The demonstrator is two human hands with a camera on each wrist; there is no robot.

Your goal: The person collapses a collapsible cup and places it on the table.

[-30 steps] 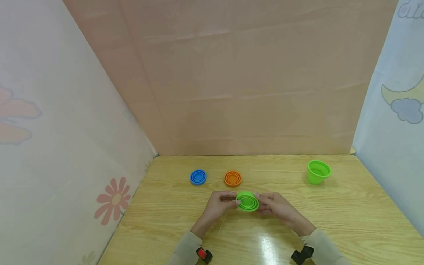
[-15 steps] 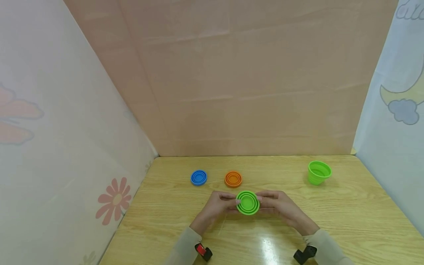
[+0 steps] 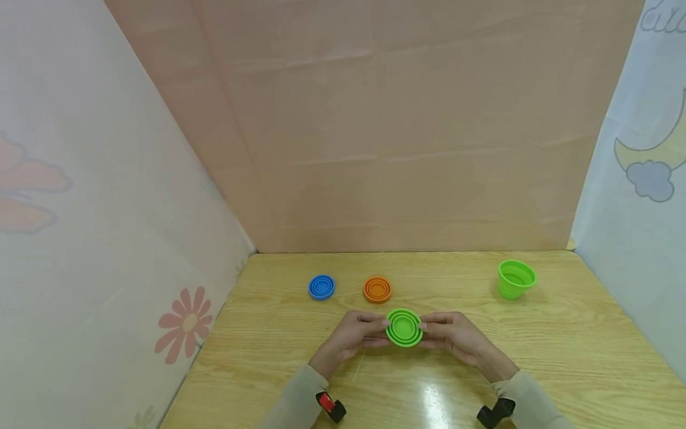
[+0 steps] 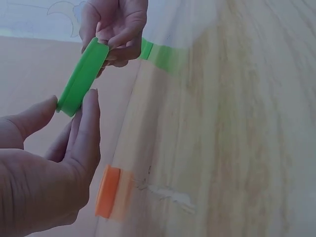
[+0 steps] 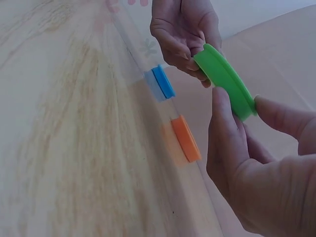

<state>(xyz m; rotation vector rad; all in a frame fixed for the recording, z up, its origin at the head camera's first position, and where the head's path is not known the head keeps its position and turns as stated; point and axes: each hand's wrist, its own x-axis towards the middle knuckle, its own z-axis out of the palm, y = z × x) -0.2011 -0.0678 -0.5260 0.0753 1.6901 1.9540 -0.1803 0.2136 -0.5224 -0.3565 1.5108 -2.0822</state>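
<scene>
Folded green collapsible cup held clear of wooden table, rings facing head camera. Left hand and right hand pinch opposite edges: thumbs on near face, fingers behind. Folded orange cup near, folded blue cup left of it. Outlined marks on right wall cut off by frame, can't tell if lettering.

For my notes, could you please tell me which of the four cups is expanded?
The green cup at the right, on the table: it stands tall, while the held green cup, blue cup and orange cup are collapsed.
</scene>
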